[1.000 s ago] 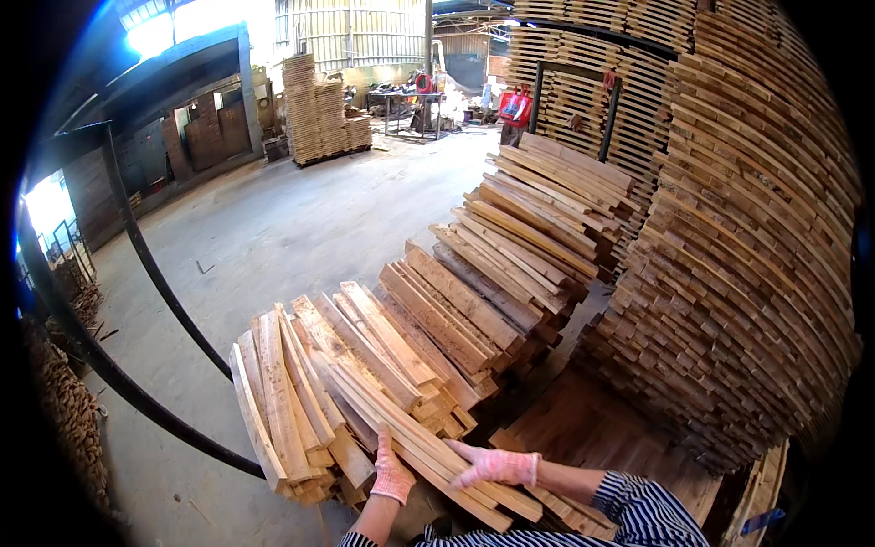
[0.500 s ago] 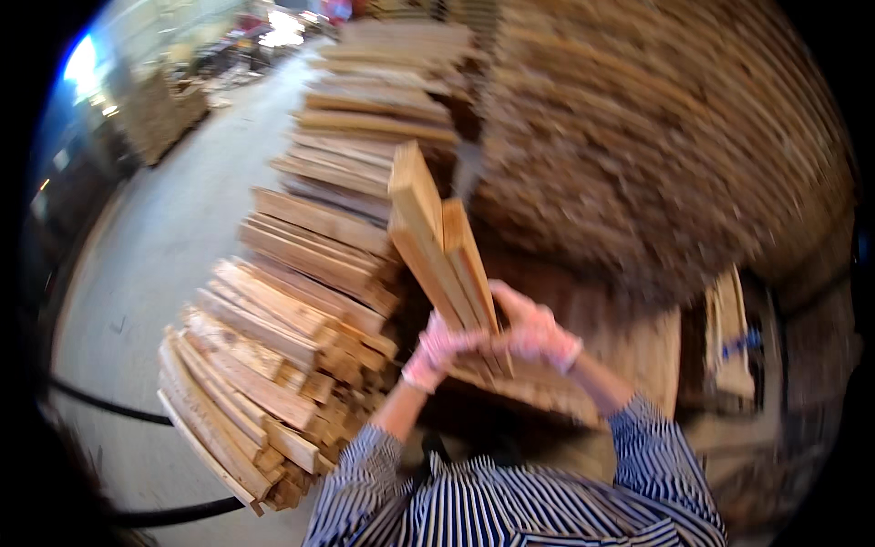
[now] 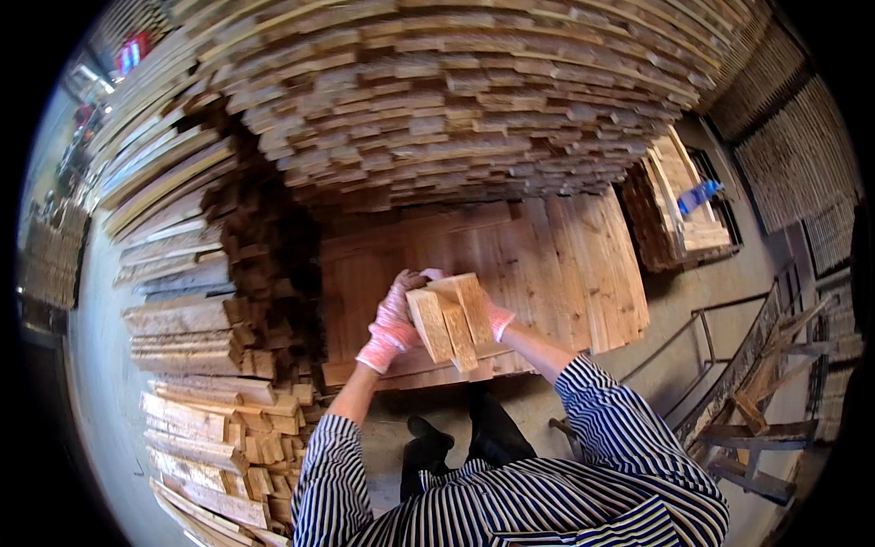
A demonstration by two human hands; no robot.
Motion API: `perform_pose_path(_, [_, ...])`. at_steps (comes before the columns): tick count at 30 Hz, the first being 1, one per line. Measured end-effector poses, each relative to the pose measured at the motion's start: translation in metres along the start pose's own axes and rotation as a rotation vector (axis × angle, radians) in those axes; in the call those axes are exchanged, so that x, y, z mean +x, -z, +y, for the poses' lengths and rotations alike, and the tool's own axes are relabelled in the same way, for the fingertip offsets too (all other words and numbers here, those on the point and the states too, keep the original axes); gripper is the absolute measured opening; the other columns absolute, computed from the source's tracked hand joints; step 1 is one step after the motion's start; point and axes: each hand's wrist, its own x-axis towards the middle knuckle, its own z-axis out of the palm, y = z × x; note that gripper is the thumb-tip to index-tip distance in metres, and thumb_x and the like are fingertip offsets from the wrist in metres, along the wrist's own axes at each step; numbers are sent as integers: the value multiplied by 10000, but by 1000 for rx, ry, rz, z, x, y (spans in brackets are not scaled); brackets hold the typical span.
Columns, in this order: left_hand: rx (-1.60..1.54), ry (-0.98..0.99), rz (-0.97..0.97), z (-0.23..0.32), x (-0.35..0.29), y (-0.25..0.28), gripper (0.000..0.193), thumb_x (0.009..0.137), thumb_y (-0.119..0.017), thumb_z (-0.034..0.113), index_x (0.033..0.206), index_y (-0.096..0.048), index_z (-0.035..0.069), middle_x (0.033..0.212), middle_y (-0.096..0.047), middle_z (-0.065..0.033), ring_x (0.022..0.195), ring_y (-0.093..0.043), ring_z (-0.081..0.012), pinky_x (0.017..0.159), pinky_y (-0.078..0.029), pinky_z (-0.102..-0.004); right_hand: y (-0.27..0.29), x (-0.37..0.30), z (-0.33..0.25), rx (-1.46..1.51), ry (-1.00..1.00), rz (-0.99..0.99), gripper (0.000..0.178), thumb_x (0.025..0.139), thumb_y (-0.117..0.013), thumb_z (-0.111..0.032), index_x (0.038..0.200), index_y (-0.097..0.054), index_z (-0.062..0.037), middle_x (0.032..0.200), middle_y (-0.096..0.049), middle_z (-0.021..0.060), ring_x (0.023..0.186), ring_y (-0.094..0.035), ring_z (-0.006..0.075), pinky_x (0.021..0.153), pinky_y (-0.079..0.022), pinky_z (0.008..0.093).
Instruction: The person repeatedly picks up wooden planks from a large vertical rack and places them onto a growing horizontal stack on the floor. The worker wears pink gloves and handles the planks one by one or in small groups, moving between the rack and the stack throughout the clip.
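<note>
Between my two hands is a small bundle of three short wooden boards, their cut ends turned toward me. My left hand, in a pink and white glove, grips the bundle from its left side. On the other side my right hand, gloved alike, presses against it, its fingers mostly hidden behind the wood. Beneath the bundle lies a low platform of flat planks set side by side.
A tall stack of boards rises beyond the platform. Rows of loose boards line my left. To the right are a wooden box with a blue bottle, and a metal frame with wood pieces on it.
My view has swung right, toward the platform and tall stack. The boards, raised upright before, now tip with their ends toward me, still held in both hands.
</note>
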Motion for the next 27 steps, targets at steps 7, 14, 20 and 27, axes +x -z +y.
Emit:
perform_pose_path(7, [1063, -336, -29, -10, -8, 50, 663, 829, -799, 310, 1412, -540, 130, 1298, -648, -86, 1189, -618, -250, 938, -544, -452, 144, -14, -80, -712, -236, -88, 917, 751, -785, -319, 1532, -342, -131, 1360, -566, 227, 1282, -553, 365, 1049, -492, 452])
perform_pose_path(14, [-372, 280, 526, 1, -8, 7, 869, 720, -802, 274, 1477, -443, 41, 1407, -506, -98, 1292, -494, -255, 1142, -368, -427, 282, -43, 91, -1179, -536, -99, 776, 856, -673, -128, 1548, -379, -322, 1426, -530, 210, 1359, -473, 409, 1136, -396, 466])
perform_pose_path(20, [-639, 393, 793, -38, -37, -35, 605, 855, -740, 298, 1336, -516, 8, 1278, -592, -132, 1241, -532, -302, 1141, -385, -467, 338, -41, 203, -1046, -775, 166, 769, 875, -618, -36, 1541, -399, -351, 1497, -471, 169, 1351, -468, 389, 1118, -418, 486])
perform_pose_path(27, [-881, 535, 775, -52, -75, -69, 595, 868, -740, 336, 1339, -535, 37, 1250, -639, -160, 1206, -579, -338, 1130, -399, -487, 303, -5, 209, -1376, -541, 239, 749, 881, -654, -53, 1548, -382, -260, 1525, -425, 222, 1343, -450, 453, 1045, -441, 603])
